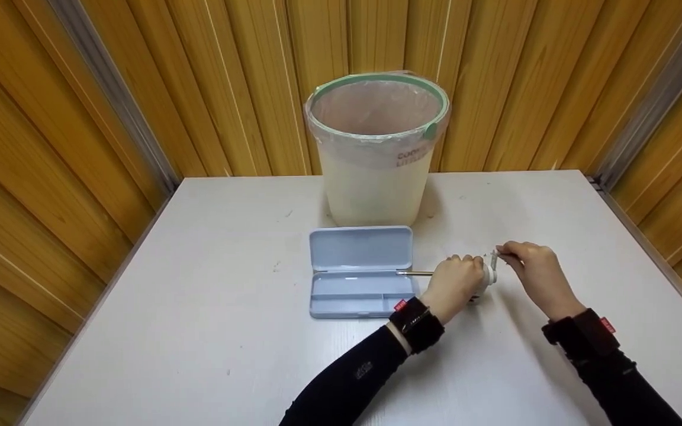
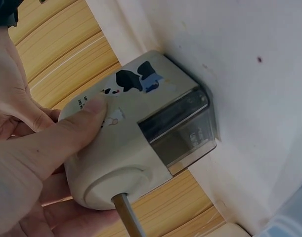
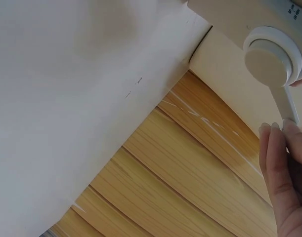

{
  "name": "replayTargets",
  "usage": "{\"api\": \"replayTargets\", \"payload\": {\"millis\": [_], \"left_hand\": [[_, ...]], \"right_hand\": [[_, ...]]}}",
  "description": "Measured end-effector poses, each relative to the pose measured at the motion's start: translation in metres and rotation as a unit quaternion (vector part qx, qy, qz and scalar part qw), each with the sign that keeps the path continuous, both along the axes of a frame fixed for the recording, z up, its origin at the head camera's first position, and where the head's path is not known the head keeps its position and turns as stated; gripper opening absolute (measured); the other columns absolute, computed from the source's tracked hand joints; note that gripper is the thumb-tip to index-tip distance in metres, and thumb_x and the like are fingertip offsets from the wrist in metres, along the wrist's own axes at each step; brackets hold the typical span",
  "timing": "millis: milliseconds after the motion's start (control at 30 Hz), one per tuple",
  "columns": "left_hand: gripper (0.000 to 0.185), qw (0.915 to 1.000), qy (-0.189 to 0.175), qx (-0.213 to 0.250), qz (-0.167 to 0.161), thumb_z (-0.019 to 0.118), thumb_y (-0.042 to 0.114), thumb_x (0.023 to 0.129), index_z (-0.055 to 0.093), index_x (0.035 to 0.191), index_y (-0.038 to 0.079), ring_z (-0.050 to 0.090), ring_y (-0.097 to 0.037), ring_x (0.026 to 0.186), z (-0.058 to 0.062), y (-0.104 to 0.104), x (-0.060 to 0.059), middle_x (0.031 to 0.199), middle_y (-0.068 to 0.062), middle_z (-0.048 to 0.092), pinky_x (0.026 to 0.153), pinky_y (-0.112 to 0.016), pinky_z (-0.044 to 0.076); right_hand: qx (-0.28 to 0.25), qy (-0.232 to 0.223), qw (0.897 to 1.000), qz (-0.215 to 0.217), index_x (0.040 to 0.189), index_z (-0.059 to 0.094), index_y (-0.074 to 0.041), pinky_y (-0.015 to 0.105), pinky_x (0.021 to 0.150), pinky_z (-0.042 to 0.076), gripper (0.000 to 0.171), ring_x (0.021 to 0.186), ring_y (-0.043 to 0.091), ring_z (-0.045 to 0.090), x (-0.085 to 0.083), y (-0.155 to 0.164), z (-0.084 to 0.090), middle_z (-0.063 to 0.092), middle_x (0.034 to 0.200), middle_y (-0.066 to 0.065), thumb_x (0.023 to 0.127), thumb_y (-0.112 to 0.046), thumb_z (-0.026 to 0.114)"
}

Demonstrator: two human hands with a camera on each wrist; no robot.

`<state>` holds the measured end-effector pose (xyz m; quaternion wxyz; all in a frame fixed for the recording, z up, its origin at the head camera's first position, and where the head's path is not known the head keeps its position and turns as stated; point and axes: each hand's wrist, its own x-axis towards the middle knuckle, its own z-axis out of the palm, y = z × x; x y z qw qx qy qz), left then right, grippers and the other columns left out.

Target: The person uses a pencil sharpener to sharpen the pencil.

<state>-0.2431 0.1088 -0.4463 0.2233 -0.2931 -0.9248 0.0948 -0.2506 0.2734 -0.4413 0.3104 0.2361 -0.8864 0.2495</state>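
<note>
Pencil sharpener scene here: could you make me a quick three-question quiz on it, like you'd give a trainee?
1. True or false: the left hand grips the body of the pencil sharpener.
2. What do the fingers of the right hand pinch? A) the crank handle B) the bin liner C) the case lid
3. Fill in: the blue pencil case lies ____ on the table, in front of the waste bin.

Key: 1 true. 2 A. 3 open. A pencil sticks out of the sharpener's front towards the case.
</note>
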Motion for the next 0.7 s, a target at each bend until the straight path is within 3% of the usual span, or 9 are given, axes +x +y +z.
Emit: {"api": "replayTargets", "payload": {"millis": [133, 200, 500, 700], "left_hand": [[0.016, 1.0, 0.002, 0.004, -0.002, 0.059, 0.015, 0.093, 0.07, 0.104, 0.018, 0.062, -0.005, 0.069, -0.001, -0.001, 0.0, 0.085, 0.009, 0.069, 0.057, -0.016, 0.053], [0.016, 1.0, 0.003, 0.002, -0.002, 0.06, 0.015, 0.092, 0.071, 0.104, 0.018, 0.063, -0.005, 0.069, -0.001, -0.001, 0.001, 0.086, 0.009, 0.069, 0.058, -0.016, 0.054], [0.018, 1.0, 0.0, -0.003, -0.006, 0.06, 0.014, 0.093, 0.071, 0.107, 0.018, 0.063, -0.005, 0.069, 0.001, -0.001, 0.001, 0.086, 0.009, 0.069, 0.057, -0.017, 0.054], [0.018, 0.9999, -0.012, -0.002, -0.006, 0.059, 0.014, 0.094, 0.07, 0.108, 0.018, 0.062, -0.005, 0.07, 0.001, -0.002, 0.0, 0.087, 0.009, 0.069, 0.058, -0.016, 0.054]], "right_hand": [[0.002, -0.012, 1.0, -0.004, 0.085, 0.07, 0.005, 0.04, 0.062, 0.057, 0.01, 0.07, 0.034, 0.07, -0.004, -0.002, -0.002, 0.073, 0.08, 0.018, 0.077, 0.011, 0.072], [0.002, -0.02, 1.0, -0.004, 0.085, 0.07, 0.005, 0.044, 0.063, 0.057, 0.009, 0.072, 0.035, 0.071, -0.006, -0.002, -0.003, 0.073, 0.081, 0.019, 0.078, 0.011, 0.071], [0.004, -0.064, 0.998, -0.004, 0.083, 0.071, 0.003, 0.039, 0.064, 0.058, 0.01, 0.074, 0.035, 0.072, -0.012, -0.001, -0.001, 0.074, 0.082, 0.019, 0.078, 0.012, 0.07], [0.01, -0.096, 0.995, 0.003, 0.083, 0.07, 0.006, 0.046, 0.068, 0.058, 0.005, 0.078, 0.037, 0.073, -0.016, -0.002, 0.001, 0.074, 0.084, 0.021, 0.081, 0.01, 0.069]]}}
